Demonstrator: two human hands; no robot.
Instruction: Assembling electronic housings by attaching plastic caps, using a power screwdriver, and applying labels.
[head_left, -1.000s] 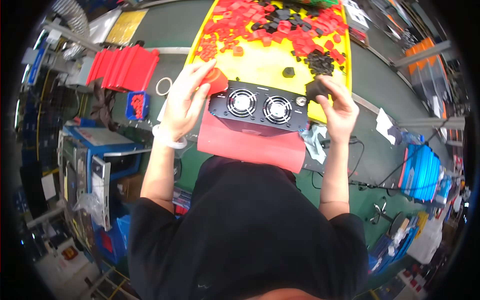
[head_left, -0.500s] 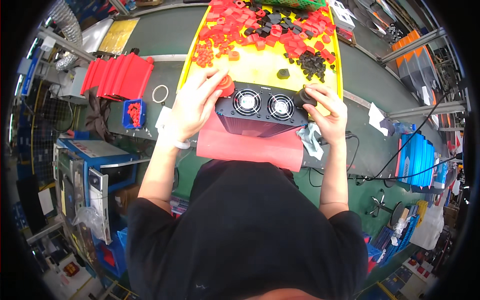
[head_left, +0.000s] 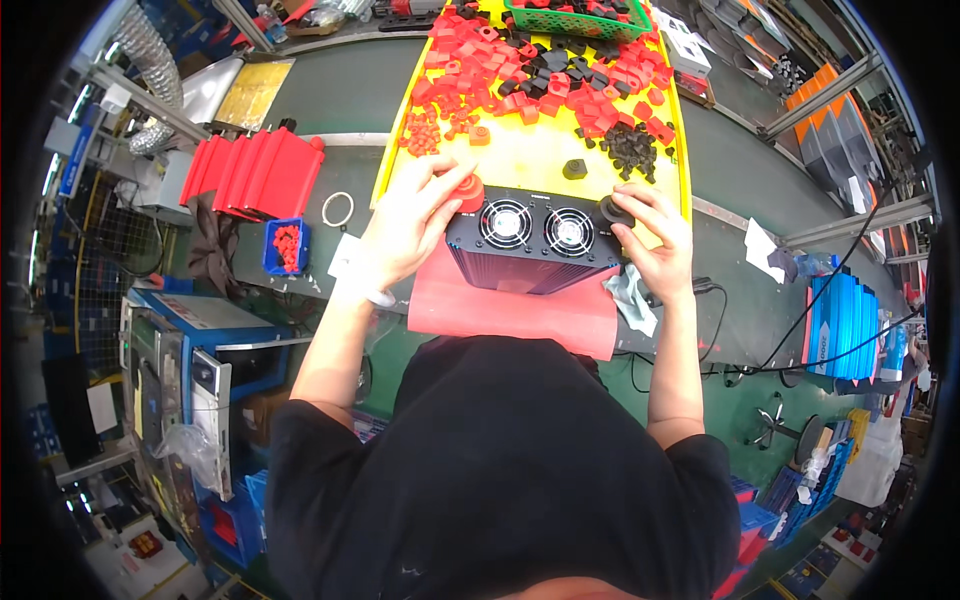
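A black finned box (head_left: 525,268) with two round fans (head_left: 507,224) on its end face stands on a red mat (head_left: 510,320). At its left corner my left hand (head_left: 405,225) grips a red cap (head_left: 467,194) between thumb and fingers. My right hand (head_left: 655,240) pinches a black cap (head_left: 608,213) at the opposite corner. Both caps sit against the end face, beside the fans. Whether they are fully seated cannot be made out. Just beyond the box, a loose black cap (head_left: 574,169) and a red cap (head_left: 479,135) lie on a yellow tray (head_left: 530,155).
Red and black plastic parts (head_left: 560,85) are heaped across the tray, with a green basket (head_left: 585,22) behind. To the left are red finned housings (head_left: 255,172), a blue bin (head_left: 272,262) and a ring (head_left: 338,209). A grey cloth (head_left: 632,300) and cables lie at right.
The whole scene has shifted slightly down and right in the picture. Both hands stay on the same two caps, and the box keeps its place on the mat.
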